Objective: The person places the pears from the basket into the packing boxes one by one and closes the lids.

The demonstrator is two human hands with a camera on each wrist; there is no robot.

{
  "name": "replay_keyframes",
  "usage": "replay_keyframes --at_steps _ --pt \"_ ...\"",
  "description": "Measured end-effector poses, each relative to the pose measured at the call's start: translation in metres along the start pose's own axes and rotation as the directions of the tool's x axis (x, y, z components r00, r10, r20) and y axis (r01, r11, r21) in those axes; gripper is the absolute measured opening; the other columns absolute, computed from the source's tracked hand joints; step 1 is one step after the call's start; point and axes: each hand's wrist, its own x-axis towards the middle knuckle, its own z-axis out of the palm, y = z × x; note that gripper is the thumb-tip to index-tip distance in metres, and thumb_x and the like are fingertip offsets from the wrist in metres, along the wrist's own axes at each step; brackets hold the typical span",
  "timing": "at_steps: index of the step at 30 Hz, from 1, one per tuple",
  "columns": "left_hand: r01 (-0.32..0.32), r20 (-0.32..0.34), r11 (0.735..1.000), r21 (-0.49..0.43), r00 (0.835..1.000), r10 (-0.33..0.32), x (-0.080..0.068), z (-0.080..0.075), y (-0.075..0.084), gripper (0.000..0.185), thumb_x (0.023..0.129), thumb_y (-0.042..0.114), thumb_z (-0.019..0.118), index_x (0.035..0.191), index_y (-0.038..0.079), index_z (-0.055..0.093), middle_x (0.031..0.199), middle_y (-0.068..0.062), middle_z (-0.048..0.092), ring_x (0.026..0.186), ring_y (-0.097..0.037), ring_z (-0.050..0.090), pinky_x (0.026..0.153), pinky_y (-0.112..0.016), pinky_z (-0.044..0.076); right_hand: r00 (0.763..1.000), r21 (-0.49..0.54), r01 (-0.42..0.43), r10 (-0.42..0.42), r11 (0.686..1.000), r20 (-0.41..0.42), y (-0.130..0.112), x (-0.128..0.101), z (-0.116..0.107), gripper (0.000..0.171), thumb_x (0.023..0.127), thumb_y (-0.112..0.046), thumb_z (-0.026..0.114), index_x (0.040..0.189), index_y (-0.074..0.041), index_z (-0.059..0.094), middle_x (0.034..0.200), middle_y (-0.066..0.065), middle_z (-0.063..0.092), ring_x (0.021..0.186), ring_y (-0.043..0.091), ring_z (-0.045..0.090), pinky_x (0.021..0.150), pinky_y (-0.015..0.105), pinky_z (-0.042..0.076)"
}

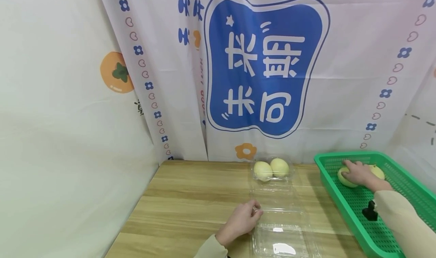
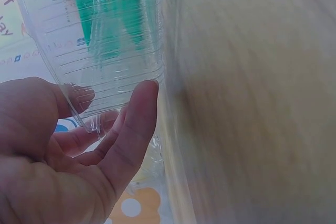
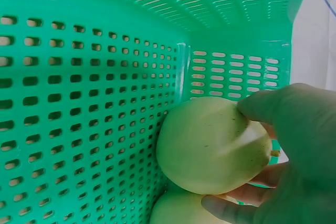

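Note:
My left hand (image 1: 241, 218) is at the near left edge of a clear plastic clamshell box (image 1: 279, 231), which stands with its lid up on the table. In the left wrist view the thumb lies over the rim of the box (image 2: 110, 72) and the fingers curl under its outside, pinching the corner. My right hand (image 1: 362, 173) reaches into the green basket (image 1: 354, 222). Its thumb and fingers curl round a pale yellow pear (image 3: 205, 145) with a short stem. A second pear (image 3: 184, 211) lies against it, under the fingertips.
Behind the empty box, a second clear box (image 1: 272, 179) near the back of the table holds two pears (image 1: 280, 167). The wooden table (image 1: 184, 197) meets a printed curtain (image 1: 265, 69) at the back. A black thing (image 1: 370, 211) shows beside the right sleeve.

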Motion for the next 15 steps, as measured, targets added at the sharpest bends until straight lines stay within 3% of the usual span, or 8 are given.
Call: replay_keyframes --at_steps 6,15 --pt "-0.002 -0.008 1.000 0.001 1.000 0.002 0.001 0.001 0.000 0.025 0.099 0.021 0.057 0.114 0.001 0.059 0.058 0.006 0.057 0.034 0.001 0.044 0.033 -0.018 0.042 1.000 -0.041 0.006 -0.005 0.999 0.006 0.002 0.004 0.005 0.049 0.096 -0.020 0.052 0.128 0.017 0.047 0.124 0.045 0.049 0.111 0.066 0.041 0.093 0.075 0.034" --pt "0.018 -0.004 1.000 -0.009 1.000 -0.018 0.001 0.002 -0.001 0.022 0.099 0.020 0.057 0.113 0.003 0.059 0.060 0.003 0.059 0.034 0.000 0.045 0.033 -0.018 0.043 1.000 -0.030 0.018 -0.018 0.999 0.001 0.001 0.003 0.013 0.055 0.092 -0.026 0.060 0.127 0.015 0.047 0.119 0.047 0.049 0.109 0.065 0.042 0.090 0.074 0.035"
